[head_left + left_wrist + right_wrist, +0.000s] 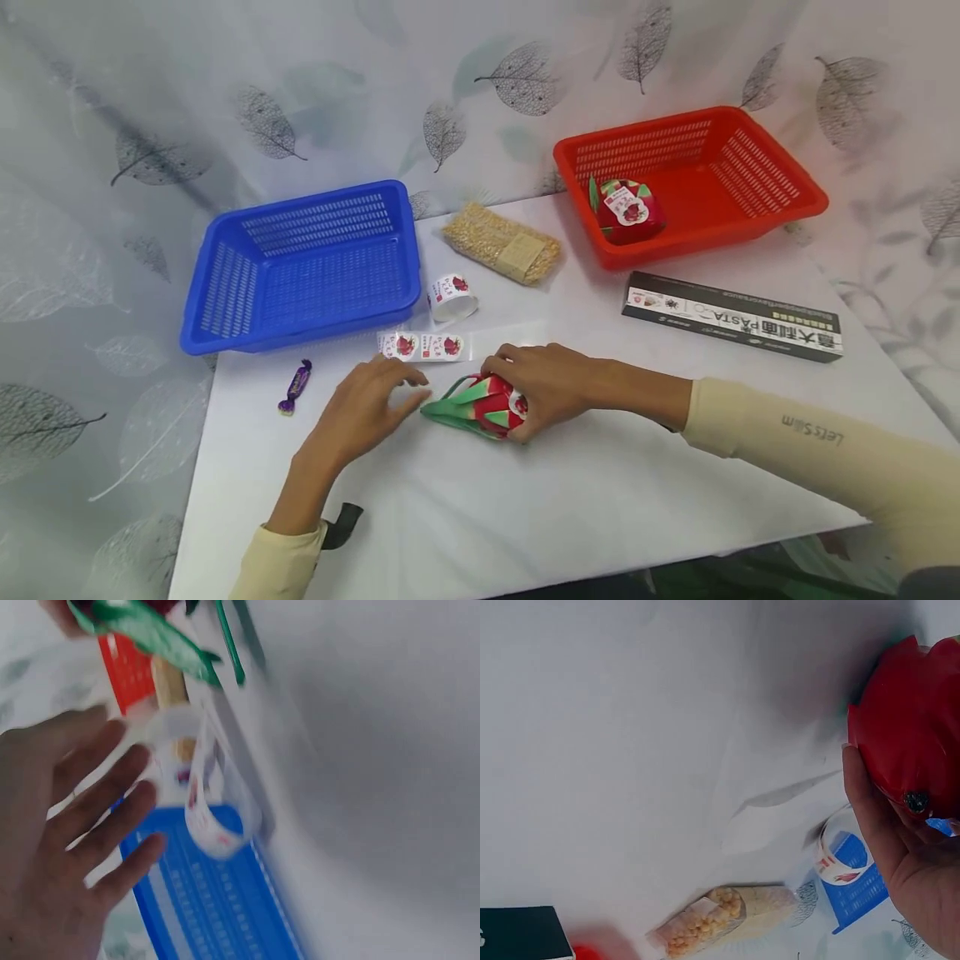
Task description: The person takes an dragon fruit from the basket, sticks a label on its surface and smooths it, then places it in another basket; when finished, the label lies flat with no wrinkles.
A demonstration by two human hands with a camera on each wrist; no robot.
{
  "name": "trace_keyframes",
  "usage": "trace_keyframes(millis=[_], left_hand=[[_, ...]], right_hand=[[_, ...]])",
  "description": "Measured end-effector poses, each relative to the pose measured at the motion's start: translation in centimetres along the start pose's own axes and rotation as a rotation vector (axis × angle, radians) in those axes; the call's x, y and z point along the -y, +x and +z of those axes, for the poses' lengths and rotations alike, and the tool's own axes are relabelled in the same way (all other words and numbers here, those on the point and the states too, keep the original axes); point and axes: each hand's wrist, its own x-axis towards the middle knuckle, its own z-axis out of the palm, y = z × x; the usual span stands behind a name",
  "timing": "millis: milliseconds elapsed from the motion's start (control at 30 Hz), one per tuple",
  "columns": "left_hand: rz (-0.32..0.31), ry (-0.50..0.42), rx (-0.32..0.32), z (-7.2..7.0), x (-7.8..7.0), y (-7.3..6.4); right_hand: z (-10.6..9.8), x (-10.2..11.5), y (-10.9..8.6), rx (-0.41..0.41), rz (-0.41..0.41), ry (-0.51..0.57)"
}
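My right hand [551, 385] grips a red dragon fruit [483, 408] with green leaf tips, lying on the white table. A round white sticker shows on its side, partly covered by the fingers. In the right wrist view the red end of the dragon fruit [907, 727] has a dark stub, with the thumb and palm around it. Just left of the leaf tips, my left hand [367, 404] hovers with fingers spread and holds nothing. Behind both hands lies a strip of fruit stickers [442, 347], with the sticker roll [453, 297] standing behind it.
A blue basket [408, 250] stands at the back left. The red basket [750, 225] at the back right contains another red fruit [630, 212] with a label. Also on the table are a bag of yellow grains [498, 242], a black pasta box [731, 317] and a purple wrapped candy [296, 387].
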Motion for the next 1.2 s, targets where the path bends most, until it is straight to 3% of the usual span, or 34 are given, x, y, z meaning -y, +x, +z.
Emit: trace_keyframes(millis=[133,233,333,467,667,833,1033,1200], left_hand=[[-0.068,0.049,-0.309,-1.0,2.4,-0.7],[-0.181,0.054,-0.411,-1.2,4.2,-1.0],[-0.259,0.039,-0.403,-0.7,5.7,-1.0],[-0.302,0.023,-0.431,-0.2,6.9,-0.6],[-0.272,-0.009,-0.509,-0.1,8.0,0.0],[-0.237,-0.027,-0.525,-0.5,8.5,0.2],[-0.201,-0.056,-0.521,-1.0,8.6,0.2],[-0.2,-0.084,-0.519,-0.7,8.5,-0.3]], right_hand=[[0.3,-0.3,-0.5,-0.022,0.012,0.016],[0.6,-0.8,-1.0,-0.047,0.028,0.034],[0.6,-1.3,-1.7,-0.087,0.053,0.056],[-0.2,-2.0,-3.1,-0.155,0.101,0.101],[-3.3,-3.5,-6.3,-0.312,0.176,0.154],[-8.2,-5.5,-10.3,-0.472,0.292,0.226],[-15.0,-11.0,-14.9,-0.625,0.54,0.243],[-17.2,-16.8,-15.2,-0.659,0.709,0.24]])
